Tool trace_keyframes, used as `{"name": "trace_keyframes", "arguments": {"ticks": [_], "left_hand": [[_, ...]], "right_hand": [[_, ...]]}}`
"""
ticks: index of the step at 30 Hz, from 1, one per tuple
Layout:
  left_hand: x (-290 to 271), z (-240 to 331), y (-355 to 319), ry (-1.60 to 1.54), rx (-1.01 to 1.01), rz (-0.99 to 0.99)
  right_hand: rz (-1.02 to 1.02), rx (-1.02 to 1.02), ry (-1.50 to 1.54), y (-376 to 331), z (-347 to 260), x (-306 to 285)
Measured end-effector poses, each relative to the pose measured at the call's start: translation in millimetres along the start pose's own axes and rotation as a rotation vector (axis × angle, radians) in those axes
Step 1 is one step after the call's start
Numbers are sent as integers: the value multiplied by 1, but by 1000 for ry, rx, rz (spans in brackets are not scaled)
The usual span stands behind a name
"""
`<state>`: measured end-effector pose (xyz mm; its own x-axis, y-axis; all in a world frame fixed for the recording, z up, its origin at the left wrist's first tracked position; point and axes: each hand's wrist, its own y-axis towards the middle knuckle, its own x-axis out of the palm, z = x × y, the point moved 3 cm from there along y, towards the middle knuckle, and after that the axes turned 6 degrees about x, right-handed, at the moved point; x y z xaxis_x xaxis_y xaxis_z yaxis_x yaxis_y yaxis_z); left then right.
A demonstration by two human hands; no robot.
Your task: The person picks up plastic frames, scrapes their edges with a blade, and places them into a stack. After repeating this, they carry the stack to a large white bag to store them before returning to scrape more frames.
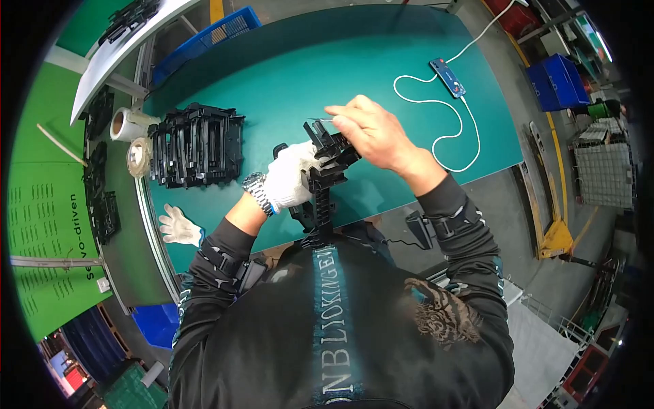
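My left hand [291, 175], in a white knit glove, is closed round a black plastic frame part [325, 178]. The part has ribs and open slots, and its lower end reaches toward my body. My bare right hand [371, 133] is closed at the part's upper end. Between its thumb and fingers, a thin metal tool [323, 120] pokes out to the left; its exact kind is too small to make out. Left of the gloved hand, several similar black plastic parts [197, 146] lie side by side on the green table [381, 61].
A spare white glove [179, 225] lies at the table's left edge, below two tape rolls [128, 125]. On the right, a phone [447, 78] is plugged into a looping white cable [436, 140]. A blue crate [204, 42] stands past the far left edge; a yellow pallet jack [555, 238] is at right.
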<state>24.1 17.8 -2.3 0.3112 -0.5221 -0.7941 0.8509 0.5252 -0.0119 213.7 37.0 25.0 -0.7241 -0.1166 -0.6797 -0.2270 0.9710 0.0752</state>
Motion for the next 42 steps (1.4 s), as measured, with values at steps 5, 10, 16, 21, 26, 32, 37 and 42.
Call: {"name": "trace_keyframes", "arguments": {"ticks": [5, 10, 16, 21, 26, 32, 37, 42], "left_hand": [[2, 4, 3, -535, -49, 202], [1, 9, 1, -365, -27, 178], [-4, 21, 3, -360, 17, 195], [-6, 24, 6, -427, 25, 161], [-9, 30, 7, -633, 8, 186], [-16, 31, 11, -527, -34, 134], [-1, 16, 2, -841, -122, 72], [11, -2, -9, -1762, -498, 171]], "right_hand": [[-68, -200, 76, -1, 19, -17], [-135, -224, 73, 1, 16, -25], [-179, -183, 204, 4, 23, -28], [-193, -151, 212, 14, 29, -28], [-88, -75, 122, 23, 32, -35], [-249, -54, 375, 12, 30, -39], [31, 232, -40, 45, 98, -20], [62, 329, -353, -6, 210, 25]]}}
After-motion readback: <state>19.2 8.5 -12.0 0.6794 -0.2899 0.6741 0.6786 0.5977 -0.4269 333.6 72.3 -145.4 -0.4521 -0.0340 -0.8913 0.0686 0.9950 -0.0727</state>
